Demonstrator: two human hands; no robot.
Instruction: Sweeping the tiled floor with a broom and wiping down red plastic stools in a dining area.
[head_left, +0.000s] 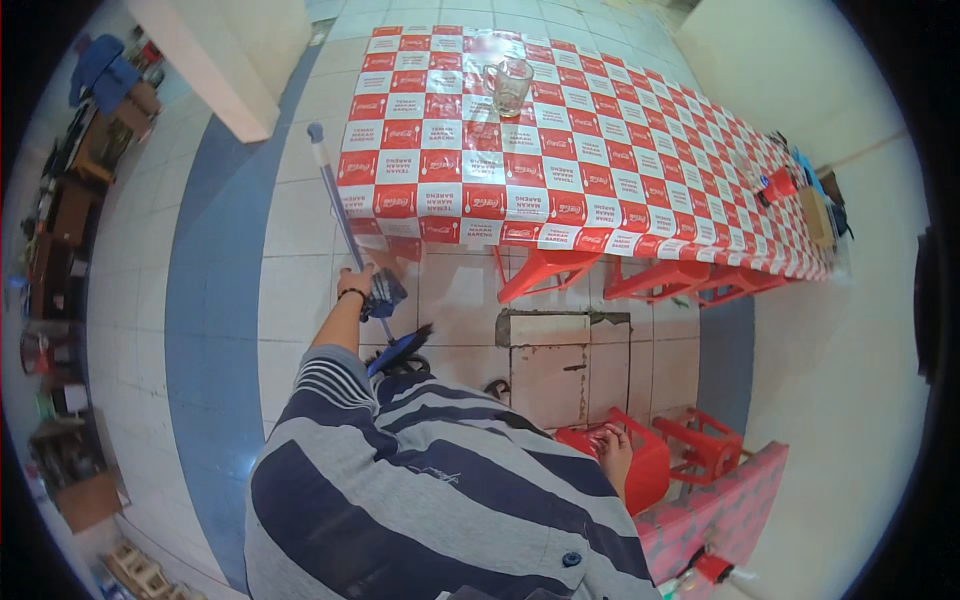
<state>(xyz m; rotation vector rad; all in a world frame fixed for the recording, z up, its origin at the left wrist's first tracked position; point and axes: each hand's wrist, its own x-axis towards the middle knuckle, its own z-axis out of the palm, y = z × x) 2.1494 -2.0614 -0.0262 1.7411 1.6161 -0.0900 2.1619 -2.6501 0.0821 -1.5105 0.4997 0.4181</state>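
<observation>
My left hand (355, 282), with a dark bead bracelet at the wrist, grips the blue-grey handle of a broom (341, 217) and what looks like a dark patterned cloth (385, 295). The broom's blue head with black bristles (405, 350) is low, near my feet. At the right, my right hand (615, 448) holds a crumpled reddish, shiny thing (598, 437), perhaps plastic wrapping, over a red plastic stool (646, 465). A clear glass mug (512, 88) stands on the table with the red and white checked cover (457, 169), beyond my hands.
Red plastic stools (551, 270) are tucked under the table's near side. Another red stool (701, 448) and a pink-covered table (720, 517) stand at the right. A white pillar (217, 67) rises at the upper left; a person in blue (109, 71) bends beyond it.
</observation>
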